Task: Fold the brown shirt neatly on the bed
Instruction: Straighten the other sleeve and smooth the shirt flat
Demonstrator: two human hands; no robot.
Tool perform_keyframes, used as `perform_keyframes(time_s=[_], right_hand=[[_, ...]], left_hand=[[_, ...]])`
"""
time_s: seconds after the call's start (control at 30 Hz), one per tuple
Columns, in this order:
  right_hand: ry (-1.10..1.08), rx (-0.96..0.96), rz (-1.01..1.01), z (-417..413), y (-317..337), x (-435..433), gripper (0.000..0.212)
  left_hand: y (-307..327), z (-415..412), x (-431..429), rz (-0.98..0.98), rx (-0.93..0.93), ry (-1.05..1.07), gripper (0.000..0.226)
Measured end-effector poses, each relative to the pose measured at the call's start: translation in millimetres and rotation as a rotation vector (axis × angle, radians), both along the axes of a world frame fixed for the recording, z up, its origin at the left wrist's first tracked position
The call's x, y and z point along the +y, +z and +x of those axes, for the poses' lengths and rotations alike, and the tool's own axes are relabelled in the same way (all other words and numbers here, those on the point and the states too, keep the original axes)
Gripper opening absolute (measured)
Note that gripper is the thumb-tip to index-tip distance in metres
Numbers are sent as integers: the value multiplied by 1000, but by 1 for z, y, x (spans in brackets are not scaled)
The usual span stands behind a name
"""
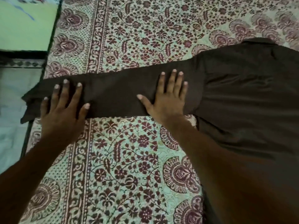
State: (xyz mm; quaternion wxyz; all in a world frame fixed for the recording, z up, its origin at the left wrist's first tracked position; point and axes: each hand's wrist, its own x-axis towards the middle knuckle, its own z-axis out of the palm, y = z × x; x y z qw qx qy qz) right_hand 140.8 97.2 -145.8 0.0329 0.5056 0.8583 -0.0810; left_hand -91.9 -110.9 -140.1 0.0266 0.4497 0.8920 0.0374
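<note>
The brown shirt (246,94) lies spread on the bed (129,159), its body filling the right side of the view. One long sleeve (113,94) stretches out to the left, its cuff hanging past the bed's left edge. My left hand (64,104) lies flat on the sleeve near the cuff, fingers straight and spread. My right hand (168,96) presses flat on the sleeve close to the shoulder seam, fingers straight. Neither hand grips the cloth.
A bedspread with a maroon floral print and a banded border (97,38) covers the bed. Beyond the bed's left edge are a pale floor (11,110) and a light green surface (24,26) with a dark frame.
</note>
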Motion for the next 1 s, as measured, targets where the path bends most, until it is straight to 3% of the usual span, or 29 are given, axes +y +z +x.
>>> perform_keyframes(time_s=[0.23, 0.4, 0.47, 0.73, 0.9, 1.0], right_hand=[[462, 74, -31, -74, 4, -44, 84], [-164, 93, -66, -58, 1, -54, 92], [-203, 75, -38, -85, -1, -73, 95], [453, 101, -12, -198, -3, -131, 79], [354, 129, -31, -196, -1, -128, 73], [529, 90, 65, -214, -3, -139, 68]], left_hand=[[-6, -11, -43, 195, -52, 316, 67], [-12, -9, -44, 339, -48, 618, 65], [-17, -12, -44, 384, -67, 684, 64], [-18, -25, -44, 664, -334, 862, 59], [-18, -29, -48, 801, -350, 885, 48], [-16, -28, -50, 894, -326, 871, 41]])
